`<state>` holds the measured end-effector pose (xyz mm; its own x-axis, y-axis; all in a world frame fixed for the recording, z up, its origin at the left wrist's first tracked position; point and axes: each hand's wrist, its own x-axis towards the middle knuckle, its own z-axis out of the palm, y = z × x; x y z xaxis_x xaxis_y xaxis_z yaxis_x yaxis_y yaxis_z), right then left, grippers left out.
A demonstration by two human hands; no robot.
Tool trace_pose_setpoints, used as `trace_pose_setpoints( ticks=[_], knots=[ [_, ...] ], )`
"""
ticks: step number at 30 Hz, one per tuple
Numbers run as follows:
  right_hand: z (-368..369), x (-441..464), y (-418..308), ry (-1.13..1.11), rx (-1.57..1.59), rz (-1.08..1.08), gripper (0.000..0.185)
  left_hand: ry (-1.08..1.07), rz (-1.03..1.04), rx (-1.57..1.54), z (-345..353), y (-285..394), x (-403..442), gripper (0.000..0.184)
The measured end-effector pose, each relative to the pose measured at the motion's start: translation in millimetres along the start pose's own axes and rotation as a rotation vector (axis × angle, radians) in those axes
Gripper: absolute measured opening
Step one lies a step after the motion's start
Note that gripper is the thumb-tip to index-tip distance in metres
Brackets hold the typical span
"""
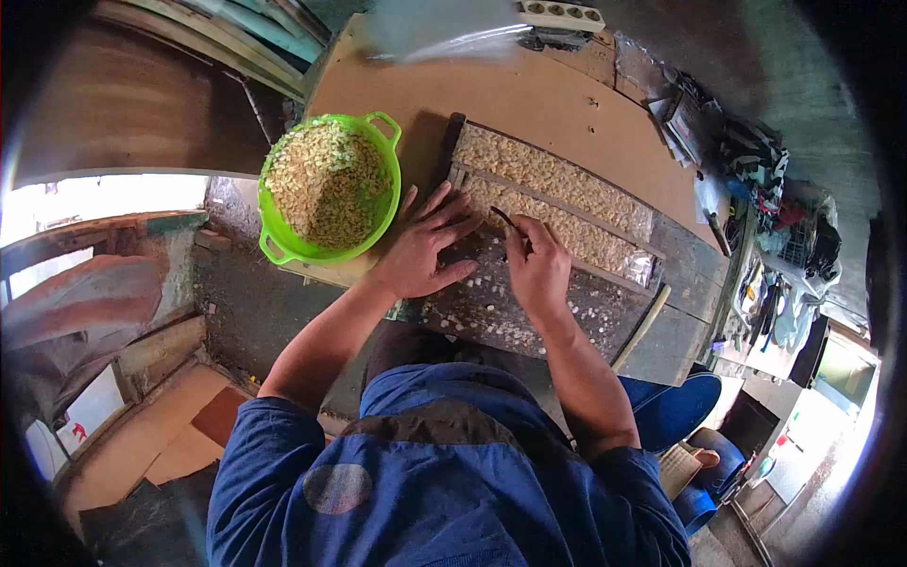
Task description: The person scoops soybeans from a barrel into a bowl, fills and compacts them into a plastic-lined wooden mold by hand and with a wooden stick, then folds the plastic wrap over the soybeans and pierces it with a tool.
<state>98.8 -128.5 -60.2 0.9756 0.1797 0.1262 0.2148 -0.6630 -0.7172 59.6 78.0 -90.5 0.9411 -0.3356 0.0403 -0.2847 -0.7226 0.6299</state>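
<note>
My left hand [430,248] lies flat with its fingers spread, at the left end of a dark wooden board [477,307] scattered with pale bits. In my right hand [540,269] is a thin, dark, curved tool [503,217], pinched between thumb and fingers. Its tip points at the lower of two rows of pale flat pieces [557,222], which lie between wooden strips [567,205]. To the left of my left hand stands a bright green plastic basin [389,194] with two handles, heaped with similar pale pieces [326,184].
A brown sheet [397,80] covers the bench behind the board. A loose stick [641,326] lies across the board's right end. Clear plastic [444,28] and a power strip [562,14] are at the back. A blue barrel [675,411] stands below right.
</note>
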Motion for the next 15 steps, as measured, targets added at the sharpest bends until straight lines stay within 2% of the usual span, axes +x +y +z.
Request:
trace_pose_setpoints(
  ticks=[10,14,15],
  knots=[
    [11.4,5.7,-0.4,-0.071,-0.161,-0.19,0.011,0.011,0.014,-0.008,1.9,-1.7,-0.4,0.069],
    [6.3,5.5,-6.3,-0.035,-0.098,-0.123,0.012,-0.015,-0.014,0.012,0.7,-0.6,-0.6,0.07],
    [5.5,6.9,-6.5,-0.038,-0.064,-0.049,0.012,-0.009,-0.012,0.0,0.9,-0.9,-0.6,0.07]
  ],
)
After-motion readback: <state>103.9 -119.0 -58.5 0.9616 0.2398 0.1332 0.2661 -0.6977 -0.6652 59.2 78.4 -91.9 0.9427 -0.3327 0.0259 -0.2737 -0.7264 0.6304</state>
